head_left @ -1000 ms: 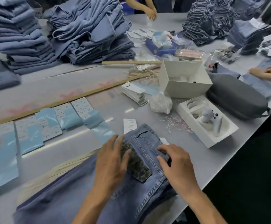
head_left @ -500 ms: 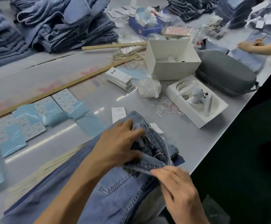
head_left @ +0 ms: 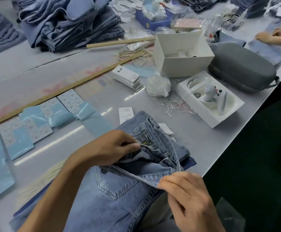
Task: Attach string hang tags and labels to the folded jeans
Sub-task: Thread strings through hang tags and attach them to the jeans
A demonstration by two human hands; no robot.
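at the table's near edge, the right hand (head_left: 186, 195) pinches the waistband of the folded jeans (head_left: 119, 190) and peels it back; the left hand (head_left: 113, 148), fingers curled into the opening, sits nearer the button (head_left: 143, 138), just right of its fingertips.

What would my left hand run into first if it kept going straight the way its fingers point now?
Probably the jeans' metal button. The left hand points right, its fingers pinching the denim at the opened waistband of the jeans, and the button sits just beyond the fingertips, though depth is hard to judge.
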